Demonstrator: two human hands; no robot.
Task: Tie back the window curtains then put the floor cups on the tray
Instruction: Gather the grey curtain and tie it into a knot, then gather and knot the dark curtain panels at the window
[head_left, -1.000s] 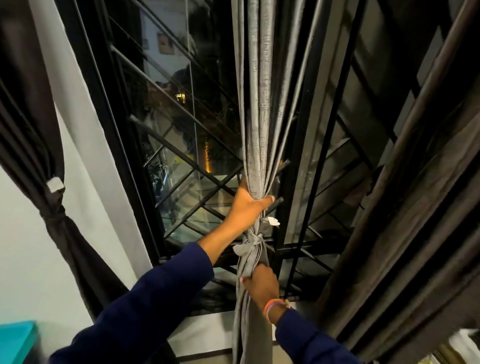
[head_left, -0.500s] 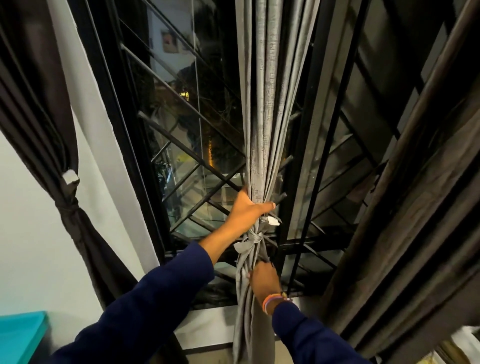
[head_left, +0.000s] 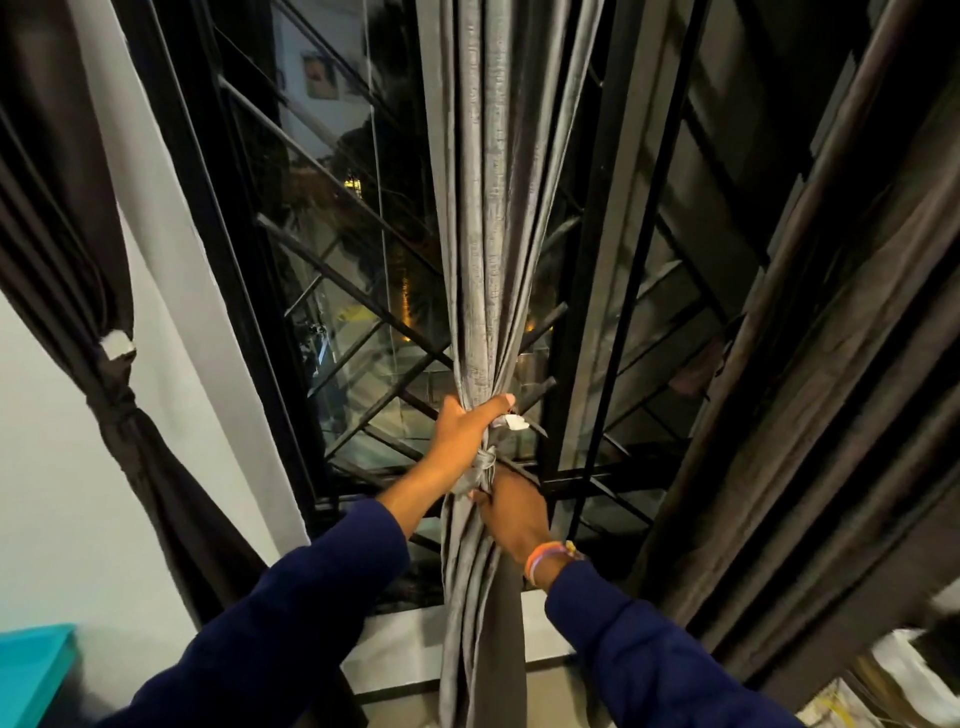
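A grey curtain (head_left: 485, 218) hangs gathered in front of the barred window. A grey tie-back (head_left: 482, 465) with a small white tag is knotted round its waist. My left hand (head_left: 462, 428) grips the bunched fabric just above the knot, thumb across the front. Directly below the knot, my right hand (head_left: 511, 509) holds the curtain, with coloured bands on the wrist. A dark brown curtain (head_left: 111, 405) on the left is tied back at its middle. Another dark curtain (head_left: 831, 389) hangs loose on the right. No cups or tray are in view.
Black window bars (head_left: 363, 332) and frame stand behind the curtains, above a white sill (head_left: 395, 642). A white wall fills the left side. A teal surface (head_left: 31, 670) shows at the bottom left corner. Pale clutter lies at the bottom right.
My right hand has slid up the grey curtain until it sits against the knot. My left hand keeps its grip above the tie. The view has shifted slightly.
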